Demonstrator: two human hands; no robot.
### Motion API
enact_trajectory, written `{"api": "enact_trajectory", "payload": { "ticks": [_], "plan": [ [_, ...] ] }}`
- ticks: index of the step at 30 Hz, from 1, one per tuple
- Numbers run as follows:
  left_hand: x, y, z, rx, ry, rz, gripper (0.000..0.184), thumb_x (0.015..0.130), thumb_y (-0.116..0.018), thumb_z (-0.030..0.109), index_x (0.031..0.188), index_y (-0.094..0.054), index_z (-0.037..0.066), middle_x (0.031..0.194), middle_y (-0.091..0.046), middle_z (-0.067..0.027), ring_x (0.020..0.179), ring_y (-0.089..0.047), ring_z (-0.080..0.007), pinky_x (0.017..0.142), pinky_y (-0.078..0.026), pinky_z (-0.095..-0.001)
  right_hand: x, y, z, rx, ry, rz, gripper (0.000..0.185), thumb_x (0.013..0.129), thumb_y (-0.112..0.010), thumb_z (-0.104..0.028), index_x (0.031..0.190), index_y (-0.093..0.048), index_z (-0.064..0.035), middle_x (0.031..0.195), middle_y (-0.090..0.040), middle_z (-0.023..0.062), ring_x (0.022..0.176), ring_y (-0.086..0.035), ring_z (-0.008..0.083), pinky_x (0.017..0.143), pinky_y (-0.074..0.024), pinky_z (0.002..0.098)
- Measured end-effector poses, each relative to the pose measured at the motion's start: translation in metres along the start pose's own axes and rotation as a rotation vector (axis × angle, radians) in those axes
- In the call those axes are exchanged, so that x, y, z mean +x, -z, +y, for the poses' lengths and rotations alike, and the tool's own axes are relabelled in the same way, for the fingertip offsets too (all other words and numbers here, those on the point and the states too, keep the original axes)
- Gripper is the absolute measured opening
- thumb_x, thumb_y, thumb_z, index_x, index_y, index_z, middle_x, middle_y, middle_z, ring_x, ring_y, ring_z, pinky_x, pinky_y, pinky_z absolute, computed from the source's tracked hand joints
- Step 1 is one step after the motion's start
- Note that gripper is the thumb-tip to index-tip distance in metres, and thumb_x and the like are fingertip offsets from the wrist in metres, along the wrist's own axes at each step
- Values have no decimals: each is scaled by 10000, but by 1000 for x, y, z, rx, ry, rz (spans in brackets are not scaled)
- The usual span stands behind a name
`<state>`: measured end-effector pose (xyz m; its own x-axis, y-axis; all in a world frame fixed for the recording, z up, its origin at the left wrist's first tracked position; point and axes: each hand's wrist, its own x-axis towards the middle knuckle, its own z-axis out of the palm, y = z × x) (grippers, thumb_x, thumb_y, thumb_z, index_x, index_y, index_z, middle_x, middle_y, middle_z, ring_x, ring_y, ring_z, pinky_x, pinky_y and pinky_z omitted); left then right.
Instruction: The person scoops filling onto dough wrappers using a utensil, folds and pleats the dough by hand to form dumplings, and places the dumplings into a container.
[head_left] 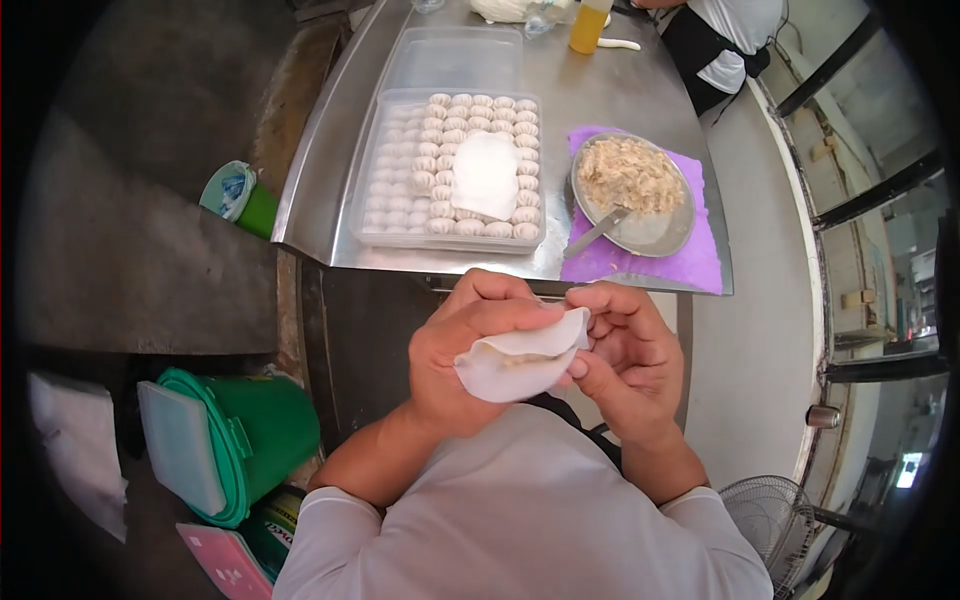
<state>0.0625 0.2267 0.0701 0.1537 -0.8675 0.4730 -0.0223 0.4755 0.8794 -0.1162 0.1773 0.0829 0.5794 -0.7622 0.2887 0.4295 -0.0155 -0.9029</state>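
Between my hands is a half-folded dumpling [515, 375], a pale round wrapper with filling showing in its open fold. My left hand [455, 345] is curled round it from the left, thumb along the upper edge. The fingers of my right hand [630, 350] pinch its right end. Beyond them on the metal table sits a plastic tray [450, 243] with rows of pleated dumplings [470, 228]. A stack of white wrappers [486, 175] lies on top of these dumplings. To the right, a metal bowl [665, 240] contains minced filling [628, 175] and a spatula [597, 232].
The bowl rests on a purple cloth [705, 265] by the table's right edge. A bottle of yellow liquid [588, 28] stands at the far end, near another person [725, 40]. Green buckets [260, 430] are on the left, and a fan [770, 525] is at lower right.
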Motion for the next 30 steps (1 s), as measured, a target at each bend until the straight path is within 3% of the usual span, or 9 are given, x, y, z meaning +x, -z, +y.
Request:
{"api": "enact_trajectory", "payload": {
  "ticks": [7, 13, 15, 16, 19, 21, 25, 27, 30],
  "plan": [
    [-21, 38, 10, -78, -20, 43, 457, 721, -897, 29, 1146, -733, 57, 1099, -634, -90, 988, -610, -170, 850, -513, -295, -2, -33, 19, -18, 38, 20, 542, 895, -684, 101, 1386, -461, 55, 1157, -609, 101, 1036, -610, 154, 869, -522, 282],
    [-32, 54, 11, -149, 3, 18, 417, 758, -882, 53, 1147, -732, 48, 1107, -632, -95, 992, -605, -170, 854, -511, -293, 2, -56, 26, -262, 210, 23, 257, 903, -705, 59, 1152, -642, 46, 1049, -605, 97, 924, -581, 118, 783, -495, 249],
    [-32, 58, 14, -87, -7, -17, 417, 765, -880, 57, 1154, -731, 54, 1100, -638, -94, 996, -609, -170, 852, -512, -291, 5, -76, 17, 47, 62, 196, 147, 907, -694, 57, 1052, -687, 38, 1016, -604, 107, 923, -581, 127, 775, -482, 249],
    [-33, 58, 17, -91, -9, -15, 417, 765, -880, 57, 1154, -731, 54, 1100, -638, -94, 996, -609, -170, 852, -512, -291, 4, -73, 18, 43, 62, 194, 147, 907, -694, 57, 1052, -687, 38, 1016, -604, 107, 923, -581, 127, 775, -482, 249],
    [-35, 62, 21, -138, 86, 44, 400, 764, -882, 54, 1133, -728, 51, 1102, -643, -84, 1010, -617, -174, 849, -516, -292, 2, -64, 19, -175, 67, 24, 167, 912, -686, 48, 1079, -681, 35, 1013, -601, 110, 932, -575, 137, 784, -481, 257],
    [-37, 65, 16, -169, -35, 43, 414, 745, -894, 49, 1118, -715, 52, 1105, -648, -78, 1011, -630, -173, 851, -523, -300, 5, -63, 18, -454, 230, -33, 163, 908, -695, 28, 1070, -691, 29, 1013, -599, 100, 921, -561, 140, 758, -475, 266],
    [-37, 70, 23, -81, -10, -51, 448, 725, -907, 47, 1121, -699, 62, 1086, -660, -84, 997, -642, -165, 856, -533, -304, 5, -82, 12, -315, 176, 96, 144, 902, -710, 5, 1045, -704, 20, 1007, -608, 94, 899, -554, 150, 736, -460, 268],
    [-40, 69, 28, -193, 99, 11, 466, 716, -910, 38, 1130, -697, 76, 1079, -669, -90, 995, -650, -160, 861, -539, -300, 7, -74, 10, -689, 309, -60, 150, 883, -725, 8, 1033, -714, 14, 991, -631, 96, 866, -555, 172, 710, -457, 278],
    [-44, 70, 20, -249, 19, 39, 447, 725, -899, 20, 1122, -699, 69, 1092, -667, -90, 1016, -652, -160, 864, -543, -294, 11, -76, 7, -789, 379, -85, 158, 869, -729, 19, 1027, -718, 10, 971, -651, 106, 839, -566, 190, 687, -468, 289]
  ]
}}
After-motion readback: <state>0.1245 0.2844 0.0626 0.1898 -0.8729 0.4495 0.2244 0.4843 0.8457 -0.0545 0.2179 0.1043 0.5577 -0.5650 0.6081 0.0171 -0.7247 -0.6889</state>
